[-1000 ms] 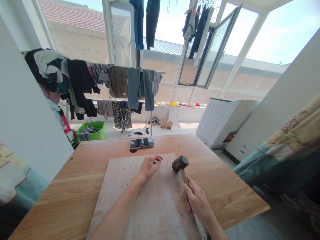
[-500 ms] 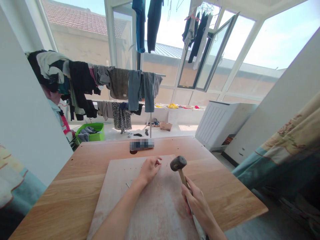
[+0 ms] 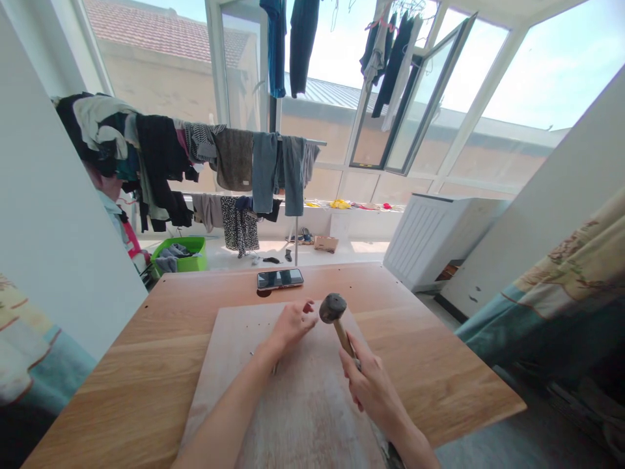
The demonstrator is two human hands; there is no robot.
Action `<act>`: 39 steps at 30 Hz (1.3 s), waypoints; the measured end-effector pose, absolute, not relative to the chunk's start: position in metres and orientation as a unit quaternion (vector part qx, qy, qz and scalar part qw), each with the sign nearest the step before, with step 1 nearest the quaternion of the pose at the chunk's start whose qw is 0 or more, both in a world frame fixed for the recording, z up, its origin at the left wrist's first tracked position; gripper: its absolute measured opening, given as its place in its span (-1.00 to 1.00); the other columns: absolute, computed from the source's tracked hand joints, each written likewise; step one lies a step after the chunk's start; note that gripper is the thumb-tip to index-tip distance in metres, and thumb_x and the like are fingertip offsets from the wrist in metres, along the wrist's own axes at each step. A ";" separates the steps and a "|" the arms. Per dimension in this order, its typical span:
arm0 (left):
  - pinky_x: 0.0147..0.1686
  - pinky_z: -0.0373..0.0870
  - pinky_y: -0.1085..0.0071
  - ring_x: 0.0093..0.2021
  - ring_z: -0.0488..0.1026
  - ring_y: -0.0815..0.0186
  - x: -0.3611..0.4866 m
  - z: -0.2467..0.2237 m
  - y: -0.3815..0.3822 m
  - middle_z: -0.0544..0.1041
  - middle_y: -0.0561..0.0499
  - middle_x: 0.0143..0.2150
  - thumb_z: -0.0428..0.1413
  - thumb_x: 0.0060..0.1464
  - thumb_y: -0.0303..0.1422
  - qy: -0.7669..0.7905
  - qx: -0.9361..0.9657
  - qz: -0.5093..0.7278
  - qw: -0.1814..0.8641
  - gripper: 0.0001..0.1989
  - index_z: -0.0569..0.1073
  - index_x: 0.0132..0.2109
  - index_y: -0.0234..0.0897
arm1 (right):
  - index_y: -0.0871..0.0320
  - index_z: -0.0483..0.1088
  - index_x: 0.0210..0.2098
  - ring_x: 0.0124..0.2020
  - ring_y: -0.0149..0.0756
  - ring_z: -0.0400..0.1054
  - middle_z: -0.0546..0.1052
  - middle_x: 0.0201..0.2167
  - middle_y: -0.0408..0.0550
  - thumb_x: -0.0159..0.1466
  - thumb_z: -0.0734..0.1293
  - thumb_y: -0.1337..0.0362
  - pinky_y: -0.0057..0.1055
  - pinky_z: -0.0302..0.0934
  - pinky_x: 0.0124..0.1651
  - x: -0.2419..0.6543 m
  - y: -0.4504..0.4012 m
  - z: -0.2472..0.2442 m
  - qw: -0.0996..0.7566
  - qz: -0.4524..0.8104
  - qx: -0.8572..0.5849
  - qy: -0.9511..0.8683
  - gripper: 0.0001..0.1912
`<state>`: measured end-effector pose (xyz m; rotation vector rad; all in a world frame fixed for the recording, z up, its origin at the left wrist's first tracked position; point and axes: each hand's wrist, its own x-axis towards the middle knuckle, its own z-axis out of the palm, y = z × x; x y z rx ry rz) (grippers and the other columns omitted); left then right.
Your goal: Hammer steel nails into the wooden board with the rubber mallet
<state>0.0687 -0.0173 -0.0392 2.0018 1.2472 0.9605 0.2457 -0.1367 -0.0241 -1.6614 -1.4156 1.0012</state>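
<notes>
My right hand [image 3: 368, 378] grips the wooden handle of a mallet [image 3: 333, 307] with a black head. The head is raised just right of my left hand [image 3: 293, 326], over the far part of a pale, worn board [image 3: 297, 404]. My left hand rests near the board's far edge with its fingers curled in, thumb and forefinger toward the mallet head. What those fingers hold, if anything, is too small to make out. Small dark dots mark the board beyond my left wrist. A thin metal piece [image 3: 275, 369] shows beside my left forearm, partly hidden.
The board lies on a wooden table [image 3: 122, 371]. Beyond it, a phone [image 3: 280, 279] lies near a dark round hole at the table's far side. Past the table are a laundry rack with clothes [image 3: 239, 159], a green basket [image 3: 193, 262] and a white appliance [image 3: 420, 241].
The mallet head has moved left, closer to my left hand, and my right hand has moved left and up with it. My left hand has shifted slightly, staying near the same spot.
</notes>
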 end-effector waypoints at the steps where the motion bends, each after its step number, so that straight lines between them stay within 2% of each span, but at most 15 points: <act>1: -0.20 0.41 0.39 -0.23 0.53 0.23 0.061 -0.031 -0.022 0.59 -0.08 -0.24 0.13 0.03 -0.42 0.473 0.769 0.334 0.272 -0.79 0.51 -0.15 -0.30 | 0.15 0.27 0.27 -0.78 -0.40 0.19 0.30 -0.65 -0.28 0.34 0.20 0.05 -0.54 0.09 -0.77 0.249 -0.142 -0.027 0.356 0.397 -0.644 -0.549 -0.42; 3: -0.27 0.38 0.37 -0.28 0.52 0.19 0.042 -0.013 -0.036 0.58 -0.07 -0.28 0.11 -0.02 -0.43 0.480 0.818 0.226 0.221 -0.86 0.50 -0.25 -0.27 | 0.18 0.24 0.30 -0.78 -0.38 0.18 0.32 -0.65 -0.26 0.34 0.18 0.03 -0.52 0.10 -0.77 0.256 -0.152 -0.035 0.344 0.411 -0.643 -0.548 -0.39; 6: -0.31 0.36 0.32 -0.26 0.53 0.07 0.020 0.007 -0.063 0.59 -0.12 -0.28 0.15 -0.11 -0.42 0.496 0.850 0.052 0.172 -0.82 0.51 -0.27 -0.25 | 0.14 0.33 0.25 -0.76 -0.36 0.23 0.39 -0.64 -0.21 0.33 0.23 0.02 -0.51 0.13 -0.74 0.265 -0.161 -0.050 0.338 0.409 -0.645 -0.551 -0.43; 10: -0.28 0.36 0.30 -0.24 0.56 0.02 0.021 0.008 -0.090 0.61 -0.19 -0.25 0.09 -0.09 -0.55 0.493 0.861 -0.008 0.124 -0.75 0.53 -0.23 -0.26 | 0.14 0.27 0.30 -0.75 -0.32 0.25 0.36 -0.66 -0.22 0.35 0.21 0.00 -0.50 0.14 -0.76 0.266 -0.164 -0.062 0.337 0.420 -0.646 -0.541 -0.39; 12: -0.28 0.35 0.29 -0.27 0.57 0.03 0.028 0.004 -0.095 0.61 -0.19 -0.29 0.03 -0.08 -0.63 0.491 0.864 0.000 0.117 -0.70 0.53 -0.23 -0.28 | 0.17 0.23 0.32 -0.76 -0.33 0.23 0.30 -0.68 -0.25 0.36 0.19 -0.02 -0.50 0.13 -0.78 0.265 -0.164 -0.062 0.331 0.431 -0.647 -0.535 -0.36; 16: -0.30 0.34 0.31 -0.32 0.55 0.07 0.034 0.001 -0.087 0.58 -0.14 -0.36 0.04 -0.11 -0.63 0.470 0.872 0.025 0.133 -0.77 0.48 -0.35 -0.26 | 0.19 0.25 0.27 -0.78 -0.35 0.20 0.27 -0.71 -0.28 0.36 0.17 -0.03 -0.51 0.12 -0.78 0.264 -0.162 -0.058 0.343 0.436 -0.631 -0.543 -0.39; 21: -0.38 0.30 0.48 -0.39 0.43 0.31 0.034 -0.012 -0.050 0.46 0.07 -0.42 0.07 -0.13 -0.55 0.426 0.830 0.235 0.271 -0.86 0.40 -0.38 -0.23 | 0.18 0.22 0.27 -0.77 -0.38 0.18 0.30 -0.66 -0.27 0.38 0.15 0.01 -0.52 0.12 -0.77 0.265 -0.161 -0.060 0.359 0.447 -0.621 -0.534 -0.44; 25: -0.38 0.31 0.48 -0.43 0.41 0.35 0.039 -0.033 -0.023 0.41 0.12 -0.49 0.09 -0.07 -0.49 0.462 0.751 0.344 0.322 -0.93 0.38 -0.38 -0.25 | 0.21 0.26 0.22 -0.77 -0.41 0.16 0.30 -0.65 -0.27 0.38 0.16 0.03 -0.53 0.08 -0.77 0.265 -0.161 -0.060 0.368 0.450 -0.627 -0.519 -0.47; 30: -0.34 0.34 0.48 -0.38 0.46 0.34 0.044 -0.042 -0.018 0.48 0.09 -0.43 0.09 -0.04 -0.48 0.459 0.744 0.368 0.315 -0.95 0.41 -0.36 -0.25 | 0.22 0.26 0.22 -0.77 -0.40 0.16 0.32 -0.66 -0.26 0.38 0.16 0.03 -0.53 0.06 -0.76 0.264 -0.159 -0.059 0.367 0.446 -0.626 -0.524 -0.46; 35: -0.37 0.33 0.49 -0.43 0.42 0.36 0.045 -0.043 -0.019 0.46 0.11 -0.46 0.08 -0.03 -0.47 0.449 0.756 0.355 0.317 -0.96 0.41 -0.37 -0.25 | 0.32 0.19 0.27 -0.77 -0.39 0.15 0.29 -0.70 -0.29 0.38 0.12 0.05 -0.53 0.07 -0.76 0.264 -0.159 -0.060 0.354 0.439 -0.637 -0.525 -0.40; 39: -0.39 0.32 0.49 -0.44 0.41 0.37 0.045 -0.048 -0.018 0.45 0.10 -0.47 0.08 -0.02 -0.47 0.448 0.757 0.359 0.311 -0.95 0.43 -0.37 -0.26 | 0.32 0.20 0.28 -0.78 -0.38 0.16 0.28 -0.74 -0.29 0.38 0.12 0.02 -0.53 0.07 -0.74 0.264 -0.160 -0.060 0.349 0.433 -0.644 -0.525 -0.37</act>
